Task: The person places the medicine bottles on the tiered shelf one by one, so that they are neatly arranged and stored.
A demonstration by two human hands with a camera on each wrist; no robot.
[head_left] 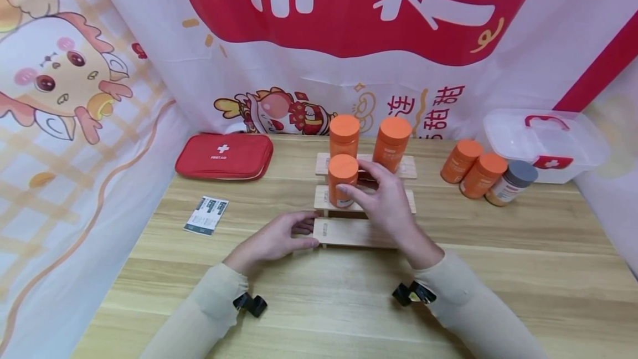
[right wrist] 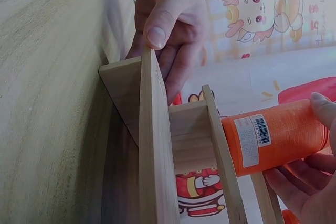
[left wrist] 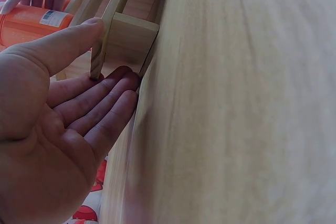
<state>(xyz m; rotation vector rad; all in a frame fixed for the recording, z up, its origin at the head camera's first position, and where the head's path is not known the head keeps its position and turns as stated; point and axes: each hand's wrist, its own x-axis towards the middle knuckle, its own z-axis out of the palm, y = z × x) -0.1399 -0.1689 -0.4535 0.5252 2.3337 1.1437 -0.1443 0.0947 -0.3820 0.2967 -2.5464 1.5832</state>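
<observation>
A small tiered wooden rack (head_left: 359, 231) stands on the table. My left hand (head_left: 279, 237) is at the left end of its lowest step, thumb at the front corner and fingers at the back of that end. My right hand (head_left: 386, 198) grips an orange bottle (head_left: 343, 180) by its sides, upright over the left part of the middle step. In the right wrist view the base of this orange bottle (right wrist: 278, 135), with a barcode label, is at the step's board. Two more orange bottles (head_left: 345, 132) (head_left: 392, 145) stand on the top step.
Right of the rack are two orange bottles (head_left: 461, 160) (head_left: 482, 176), a grey-capped bottle (head_left: 512, 183) and a clear box (head_left: 543, 143) with a red handle. At the left lie a red first-aid pouch (head_left: 224, 157) and a printed packet (head_left: 206, 216). A printed cloth (head_left: 299, 65) hangs behind.
</observation>
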